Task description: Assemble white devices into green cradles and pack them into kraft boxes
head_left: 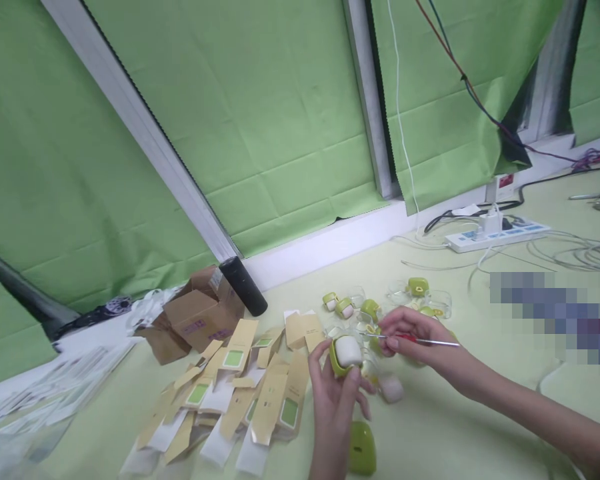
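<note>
My left hand [330,393] is closed around a small yellow-green case [339,363] with a rounded white block [349,350] seated in it. In my right hand [415,333], pinched between the fingers, is a thin metal tool [445,343] with a red middle part. Its tip points left, close to the upper edge of the held case; whether they touch I cannot tell. Below my left hand lies another yellow-green piece [363,448]. A loose white block [391,387] rests under my right hand. Several green cases [370,309] and clear plastic covers [439,302] are scattered behind.
Opened tan paper boxes [270,400] are piled left of my left hand. Behind them stand a cardboard box [200,313] and a black cylinder [243,287]. A white power strip [497,233] with cables lies at the back right, before a wall hung with green sheets [280,120].
</note>
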Action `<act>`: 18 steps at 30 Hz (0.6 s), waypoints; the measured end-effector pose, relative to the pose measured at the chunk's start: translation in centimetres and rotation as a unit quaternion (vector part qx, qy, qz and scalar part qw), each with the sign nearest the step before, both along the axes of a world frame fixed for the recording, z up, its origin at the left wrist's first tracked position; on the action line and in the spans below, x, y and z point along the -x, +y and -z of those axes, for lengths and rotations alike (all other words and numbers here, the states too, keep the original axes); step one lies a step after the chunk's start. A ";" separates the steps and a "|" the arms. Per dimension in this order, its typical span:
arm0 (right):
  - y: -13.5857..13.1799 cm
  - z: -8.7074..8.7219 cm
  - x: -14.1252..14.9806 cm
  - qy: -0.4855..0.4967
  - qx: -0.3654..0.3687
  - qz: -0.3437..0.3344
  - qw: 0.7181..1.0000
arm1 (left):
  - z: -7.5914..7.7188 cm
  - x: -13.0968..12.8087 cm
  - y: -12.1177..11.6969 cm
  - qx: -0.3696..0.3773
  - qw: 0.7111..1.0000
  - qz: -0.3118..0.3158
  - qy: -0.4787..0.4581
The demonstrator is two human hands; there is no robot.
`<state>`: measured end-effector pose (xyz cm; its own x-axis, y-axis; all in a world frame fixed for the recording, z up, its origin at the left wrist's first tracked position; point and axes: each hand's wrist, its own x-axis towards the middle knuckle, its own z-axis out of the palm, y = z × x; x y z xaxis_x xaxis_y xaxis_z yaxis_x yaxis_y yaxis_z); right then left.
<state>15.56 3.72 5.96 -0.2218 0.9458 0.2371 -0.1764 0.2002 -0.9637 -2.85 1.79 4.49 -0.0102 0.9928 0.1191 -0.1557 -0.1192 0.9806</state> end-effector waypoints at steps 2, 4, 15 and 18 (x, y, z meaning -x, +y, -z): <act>-0.4 0.1 0.1 -0.020 -0.045 -0.014 0.999 | 0.4 -0.4 0.5 0.058 0.986 0.058 -0.146; -0.7 0.5 0.3 -0.063 -0.104 -0.030 0.992 | 1.0 -0.6 0.7 0.080 0.965 0.073 -0.238; -1.8 1.4 1.1 -0.130 -0.153 -0.081 0.976 | 2.2 0.5 -0.6 0.086 0.954 0.114 -0.265; -1.7 1.3 1.3 -0.098 -0.069 -0.059 0.991 | 2.3 0.9 -0.5 0.066 0.966 0.099 -0.228</act>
